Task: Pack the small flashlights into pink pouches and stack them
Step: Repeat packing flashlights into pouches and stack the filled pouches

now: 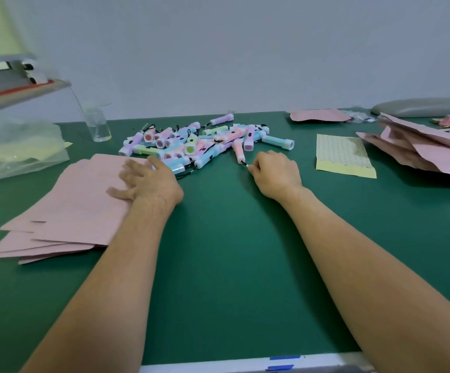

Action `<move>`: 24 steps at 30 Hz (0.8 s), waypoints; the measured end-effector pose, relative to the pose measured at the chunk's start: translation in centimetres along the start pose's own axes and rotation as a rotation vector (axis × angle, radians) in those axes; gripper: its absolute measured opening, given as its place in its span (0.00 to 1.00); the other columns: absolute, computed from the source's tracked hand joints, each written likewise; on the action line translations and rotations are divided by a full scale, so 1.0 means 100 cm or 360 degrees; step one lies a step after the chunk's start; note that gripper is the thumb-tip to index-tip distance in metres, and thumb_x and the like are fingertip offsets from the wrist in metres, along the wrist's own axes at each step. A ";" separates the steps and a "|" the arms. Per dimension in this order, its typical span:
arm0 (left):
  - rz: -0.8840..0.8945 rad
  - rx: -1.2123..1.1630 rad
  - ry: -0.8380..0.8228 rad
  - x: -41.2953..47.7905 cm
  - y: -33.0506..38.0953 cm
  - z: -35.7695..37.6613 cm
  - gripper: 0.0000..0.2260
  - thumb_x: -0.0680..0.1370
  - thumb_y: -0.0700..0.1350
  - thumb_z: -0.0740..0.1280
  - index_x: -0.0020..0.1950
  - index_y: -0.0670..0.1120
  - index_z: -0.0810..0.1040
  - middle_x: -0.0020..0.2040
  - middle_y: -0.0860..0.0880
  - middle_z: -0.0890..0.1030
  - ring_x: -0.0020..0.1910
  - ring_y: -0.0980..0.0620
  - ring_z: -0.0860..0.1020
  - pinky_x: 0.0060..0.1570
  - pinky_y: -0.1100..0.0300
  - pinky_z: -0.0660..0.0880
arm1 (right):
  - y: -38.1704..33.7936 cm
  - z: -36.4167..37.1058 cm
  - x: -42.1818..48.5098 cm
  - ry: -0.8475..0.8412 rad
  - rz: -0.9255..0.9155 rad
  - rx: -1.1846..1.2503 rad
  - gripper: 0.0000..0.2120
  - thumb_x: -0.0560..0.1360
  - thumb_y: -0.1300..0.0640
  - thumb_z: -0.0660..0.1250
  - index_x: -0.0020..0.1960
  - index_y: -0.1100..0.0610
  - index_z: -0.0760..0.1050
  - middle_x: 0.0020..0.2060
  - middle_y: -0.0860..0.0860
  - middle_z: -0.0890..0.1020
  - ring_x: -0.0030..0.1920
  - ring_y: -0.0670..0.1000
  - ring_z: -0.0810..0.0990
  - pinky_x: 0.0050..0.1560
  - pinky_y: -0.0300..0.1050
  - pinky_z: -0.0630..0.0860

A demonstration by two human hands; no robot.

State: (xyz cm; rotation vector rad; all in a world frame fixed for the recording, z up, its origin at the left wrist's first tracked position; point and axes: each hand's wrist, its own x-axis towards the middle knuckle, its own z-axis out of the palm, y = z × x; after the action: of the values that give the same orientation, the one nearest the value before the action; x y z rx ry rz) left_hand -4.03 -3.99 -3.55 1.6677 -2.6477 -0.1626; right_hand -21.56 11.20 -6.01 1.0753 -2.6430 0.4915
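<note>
Right grip (275,173) pinches the cord of one flashlight (237,151); left grip (148,181) lies flat on empty pouches (78,200); flashlight pile (205,144) apparently mostly unpacked.

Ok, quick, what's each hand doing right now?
Left hand: open, fingers spread flat on the pink pouch stack.
Right hand: pinching the black cord of a pink flashlight.

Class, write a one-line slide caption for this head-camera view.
Left hand rests on flat pink pouches while right hand pinches the cord of a pink flashlight beside the flashlight pile.
</note>
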 end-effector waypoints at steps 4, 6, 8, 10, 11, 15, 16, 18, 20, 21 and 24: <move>0.0059 -0.0065 0.0062 -0.002 0.005 -0.001 0.43 0.78 0.31 0.63 0.85 0.47 0.41 0.84 0.34 0.37 0.83 0.30 0.45 0.73 0.22 0.50 | -0.002 -0.006 -0.004 0.0125 0.0055 0.0387 0.10 0.86 0.54 0.55 0.58 0.60 0.69 0.57 0.56 0.75 0.52 0.59 0.76 0.50 0.56 0.74; 0.0081 -0.0094 0.0103 -0.005 0.008 -0.001 0.42 0.79 0.34 0.64 0.85 0.44 0.41 0.84 0.34 0.39 0.83 0.31 0.48 0.74 0.23 0.54 | 0.000 -0.010 -0.005 0.0254 0.0135 0.0709 0.09 0.86 0.54 0.53 0.52 0.59 0.66 0.50 0.54 0.74 0.42 0.57 0.72 0.40 0.51 0.69; 0.0131 -0.0124 0.0192 -0.008 0.010 0.000 0.41 0.80 0.37 0.66 0.84 0.39 0.42 0.84 0.34 0.44 0.82 0.33 0.53 0.73 0.26 0.59 | 0.001 -0.014 -0.006 0.0381 0.0214 0.0906 0.11 0.86 0.53 0.52 0.51 0.59 0.66 0.44 0.50 0.74 0.39 0.54 0.71 0.38 0.49 0.64; 0.0191 -0.0168 0.0288 -0.011 0.012 0.003 0.39 0.81 0.38 0.66 0.83 0.33 0.43 0.84 0.33 0.50 0.82 0.35 0.56 0.74 0.31 0.62 | 0.003 -0.016 -0.006 0.0418 0.0245 0.0939 0.13 0.87 0.51 0.51 0.52 0.58 0.68 0.42 0.48 0.73 0.40 0.54 0.73 0.39 0.50 0.65; 0.0221 -0.0191 0.0333 -0.012 0.013 0.003 0.38 0.81 0.38 0.66 0.82 0.31 0.45 0.83 0.33 0.53 0.82 0.36 0.57 0.75 0.33 0.63 | 0.004 -0.016 -0.007 0.0406 0.0234 0.0929 0.13 0.86 0.50 0.52 0.51 0.57 0.68 0.41 0.47 0.73 0.41 0.54 0.74 0.39 0.50 0.65; 0.0371 -0.0271 0.0743 -0.011 0.017 -0.002 0.26 0.79 0.35 0.63 0.77 0.32 0.62 0.69 0.36 0.76 0.67 0.36 0.76 0.74 0.37 0.64 | 0.006 -0.015 -0.010 0.0191 0.0112 0.1008 0.14 0.84 0.47 0.52 0.47 0.55 0.66 0.42 0.53 0.79 0.45 0.59 0.79 0.41 0.58 0.74; 0.0431 -0.0306 0.0876 -0.012 0.019 -0.004 0.23 0.80 0.35 0.62 0.75 0.35 0.65 0.63 0.38 0.81 0.60 0.36 0.80 0.75 0.37 0.63 | 0.005 -0.014 -0.010 0.0158 0.0074 0.0979 0.14 0.85 0.47 0.51 0.48 0.56 0.66 0.44 0.55 0.81 0.45 0.59 0.80 0.46 0.61 0.76; 0.0588 -0.0460 0.1122 -0.016 0.022 -0.008 0.16 0.84 0.37 0.58 0.73 0.39 0.69 0.49 0.41 0.83 0.48 0.37 0.82 0.70 0.39 0.69 | 0.002 -0.013 -0.010 0.0196 0.0032 0.1008 0.14 0.86 0.50 0.49 0.49 0.56 0.66 0.45 0.54 0.83 0.46 0.59 0.80 0.50 0.60 0.77; 0.0724 -0.0643 0.1261 -0.025 0.026 -0.010 0.18 0.89 0.46 0.52 0.75 0.43 0.71 0.42 0.43 0.81 0.41 0.39 0.79 0.50 0.46 0.76 | 0.000 -0.013 -0.008 0.0297 0.0049 0.1254 0.15 0.87 0.50 0.49 0.48 0.57 0.67 0.43 0.53 0.84 0.45 0.53 0.81 0.50 0.54 0.77; 0.0791 -0.0714 0.1272 -0.029 0.027 -0.010 0.21 0.89 0.50 0.49 0.77 0.46 0.71 0.41 0.45 0.80 0.39 0.42 0.77 0.43 0.49 0.74 | 0.000 -0.013 -0.007 0.0331 0.0059 0.1346 0.15 0.87 0.50 0.50 0.48 0.57 0.67 0.42 0.51 0.85 0.43 0.47 0.82 0.48 0.49 0.76; 0.1109 -0.1016 0.1115 -0.034 0.031 -0.001 0.21 0.90 0.52 0.51 0.79 0.50 0.72 0.53 0.46 0.83 0.49 0.45 0.79 0.50 0.53 0.75 | 0.005 -0.013 -0.008 0.0286 0.0075 0.1184 0.16 0.85 0.49 0.54 0.43 0.55 0.69 0.39 0.51 0.84 0.36 0.44 0.76 0.42 0.50 0.74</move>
State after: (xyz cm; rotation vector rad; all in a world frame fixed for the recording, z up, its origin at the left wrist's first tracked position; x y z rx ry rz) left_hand -5.29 0.41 -3.03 0.4452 -2.1193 -0.2962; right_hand -21.27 12.53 -5.19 1.0645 -2.3575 1.5784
